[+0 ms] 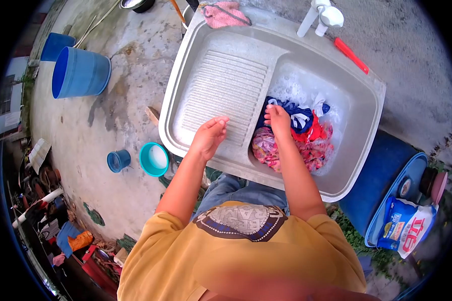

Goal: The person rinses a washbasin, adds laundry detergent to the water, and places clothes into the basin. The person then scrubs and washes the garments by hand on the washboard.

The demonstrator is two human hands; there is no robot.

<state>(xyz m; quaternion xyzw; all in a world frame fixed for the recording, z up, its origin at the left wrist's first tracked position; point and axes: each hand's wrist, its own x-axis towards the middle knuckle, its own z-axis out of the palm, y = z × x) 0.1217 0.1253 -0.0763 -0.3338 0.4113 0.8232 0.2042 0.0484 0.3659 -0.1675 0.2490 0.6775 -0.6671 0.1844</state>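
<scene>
A wash sink (167, 108) stands before me, with a ribbed washboard (228, 83) on its left and a basin of foamy water on its right. Above the washboard's lower edge, my left hand (211, 136) is half open, fingers loosely bent and nothing visible in them. My right hand (277, 120) hovers at the divider beside the wet clothes, loosely open, with no cloth seen in its fingers. Those clothes are a navy and white garment (290, 108), a red piece (315, 131) and a pink patterned garment (314, 153), heaped together in the suds (291, 85).
On the rim lie a pink cloth (225, 14) and a red-handled tool (351, 56), near a white tap (319, 17). A blue barrel (381, 175) with a detergent bag (404, 226) stands right. Blue buckets (88, 72) and a teal basin (144, 159) are left.
</scene>
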